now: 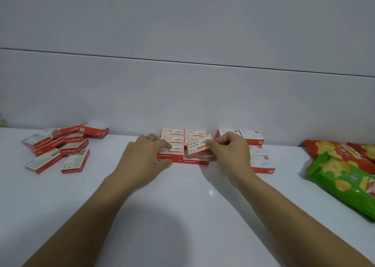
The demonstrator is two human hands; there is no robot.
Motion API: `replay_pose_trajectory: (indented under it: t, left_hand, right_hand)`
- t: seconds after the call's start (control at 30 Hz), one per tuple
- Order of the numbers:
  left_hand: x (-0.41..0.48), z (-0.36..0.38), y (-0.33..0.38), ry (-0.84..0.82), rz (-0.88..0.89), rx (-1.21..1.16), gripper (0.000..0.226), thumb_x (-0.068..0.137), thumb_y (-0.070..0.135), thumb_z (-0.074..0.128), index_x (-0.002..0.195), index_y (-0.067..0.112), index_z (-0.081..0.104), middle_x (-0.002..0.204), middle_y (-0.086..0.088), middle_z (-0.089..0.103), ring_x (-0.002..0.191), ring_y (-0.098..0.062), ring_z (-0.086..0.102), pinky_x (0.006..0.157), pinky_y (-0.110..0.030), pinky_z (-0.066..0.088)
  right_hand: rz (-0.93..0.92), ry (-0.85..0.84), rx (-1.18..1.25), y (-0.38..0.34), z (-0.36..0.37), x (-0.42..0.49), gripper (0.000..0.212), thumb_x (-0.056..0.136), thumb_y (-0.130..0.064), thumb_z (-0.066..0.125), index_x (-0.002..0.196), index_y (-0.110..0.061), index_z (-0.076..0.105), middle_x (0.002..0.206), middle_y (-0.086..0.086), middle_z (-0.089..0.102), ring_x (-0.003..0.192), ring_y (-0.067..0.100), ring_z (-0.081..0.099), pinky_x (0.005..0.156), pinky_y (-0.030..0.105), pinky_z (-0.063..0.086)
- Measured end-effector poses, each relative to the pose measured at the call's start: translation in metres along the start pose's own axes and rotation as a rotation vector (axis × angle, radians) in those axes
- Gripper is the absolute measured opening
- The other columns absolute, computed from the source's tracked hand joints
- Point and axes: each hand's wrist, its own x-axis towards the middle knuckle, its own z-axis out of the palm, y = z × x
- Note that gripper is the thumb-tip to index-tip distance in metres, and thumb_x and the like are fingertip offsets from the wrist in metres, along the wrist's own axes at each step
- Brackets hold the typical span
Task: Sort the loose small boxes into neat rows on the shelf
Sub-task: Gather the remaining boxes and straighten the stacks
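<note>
Surface: glossy white shelf top [182, 216], one small glare spot right of centre, soft shadow at the near edge between the forearms. Behind it is a plain pale grey wall panel [182, 96] with a thin dark horizontal seam [182, 61] across it.

Task items:
- Loose pile of small red-and-white cardboard boxes [58, 147], far left near the wall, lying at mixed angles, some overlapping.
- Neat block of the same boxes [174, 133], centre, back row against the wall, two columns, labels up, stacked at the front.
- Left hand [146, 155] grips the front-left box of the block [178, 155]: fingers curled over its top, thumb on its red front face.
- Right hand [229, 151] pinches one red-and-white labelled box [197, 146] by its right end, thumb and forefinger clamped on it, other fingers curled. The box is tilted, raised over the front-right of the block; I cannot tell whether it touches the boxes below.

Other:
- Group of white boxes with red bases [252, 137], just right of the block, partly hidden by the right hand, running from the wall towards the front.
- Orange snack bag [332, 149] and green snack bag [343, 183], far right, lying flat, the green one overlapping the orange.
</note>
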Motion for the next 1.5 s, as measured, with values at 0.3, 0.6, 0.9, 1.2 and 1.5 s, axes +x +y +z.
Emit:
replay_pose_trajectory:
  t: [0.3, 0.6, 0.9, 1.2, 1.5]
  left_hand:
    - [0.007, 0.018, 0.003, 0.093, -0.026, -0.123, 0.019, 0.086, 0.041, 0.065, 0.102, 0.03, 0.065, 0.106, 0.011, 0.053, 0.097, -0.012, 0.054, 0.08, -0.032, 0.049]
    - [0.008, 0.017, 0.007, 0.084, -0.052, -0.129, 0.019, 0.088, 0.039, 0.064, 0.103, 0.028, 0.066, 0.111, 0.01, 0.055, 0.1, -0.013, 0.054, 0.082, -0.031, 0.05]
    - [-0.008, -0.009, -0.013, -0.009, 0.031, 0.081, 0.049, 0.089, 0.053, 0.053, 0.134, 0.034, 0.047, 0.139, 0.008, 0.047, 0.122, -0.016, 0.045, 0.1, -0.037, 0.036]
    - [-0.032, -0.036, -0.08, -0.026, -0.098, 0.093, 0.049, 0.089, 0.052, 0.054, 0.134, 0.034, 0.046, 0.144, 0.006, 0.044, 0.132, -0.017, 0.037, 0.11, -0.041, 0.028]
    - [-0.051, -0.072, -0.144, -0.01, -0.2, 0.214, 0.052, 0.09, 0.053, 0.05, 0.137, 0.034, 0.041, 0.146, 0.005, 0.041, 0.134, -0.019, 0.034, 0.111, -0.042, 0.027]
  right_hand:
    - [-0.235, -0.072, -0.755, 0.005, 0.017, -0.012, 0.029, 0.088, -0.046, 0.057, 0.103, -0.021, 0.057, 0.095, -0.005, 0.064, 0.092, 0.019, 0.061, 0.068, 0.029, 0.038]
    - [-0.436, -0.138, -1.069, 0.003, 0.021, -0.017, 0.026, 0.098, -0.035, 0.04, 0.091, -0.021, 0.06, 0.086, -0.002, 0.063, 0.073, 0.019, 0.056, 0.059, 0.028, 0.032]
    - [-0.533, -0.115, -1.167, -0.017, 0.028, -0.025, 0.036, 0.094, -0.044, 0.046, 0.108, -0.016, 0.063, 0.108, 0.006, 0.059, 0.101, 0.025, 0.055, 0.07, 0.033, 0.038]
    - [-0.583, -0.277, -1.15, -0.037, 0.07, -0.04, 0.044, 0.088, -0.05, 0.049, 0.12, -0.02, 0.057, 0.123, 0.004, 0.057, 0.116, 0.027, 0.048, 0.093, 0.038, 0.036]
    - [-0.715, -0.442, -1.027, -0.064, 0.164, -0.063, 0.053, 0.091, -0.053, 0.047, 0.132, -0.02, 0.049, 0.13, 0.002, 0.053, 0.119, 0.025, 0.046, 0.099, 0.038, 0.033]
